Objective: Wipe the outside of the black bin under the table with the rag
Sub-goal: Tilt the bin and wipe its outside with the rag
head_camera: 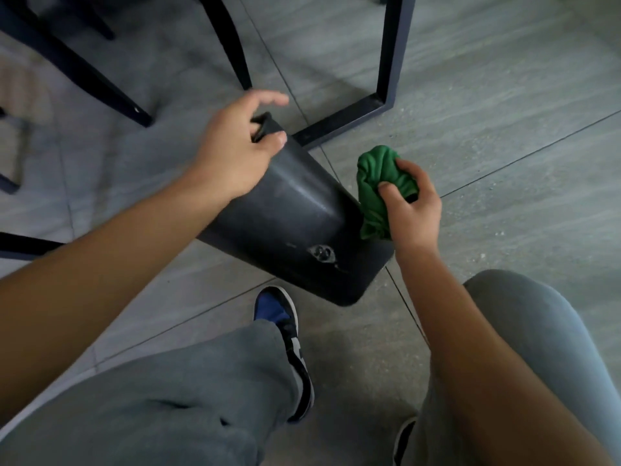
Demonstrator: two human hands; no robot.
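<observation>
Black bin (295, 227), green rag (379, 183), grey tiled floor (504, 129), blue-black-white shoe (285, 334), grey trousers (168, 398)

Black smooth plastic bin (295, 227): tipped over at an angle, base twd camera w/ scuffed round mark. Bunched green cloth rag (379, 186): pressed against bin's right side, near base.

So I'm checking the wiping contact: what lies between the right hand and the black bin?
In the head view, the bunched green rag lies between the right hand and the black bin.
</observation>
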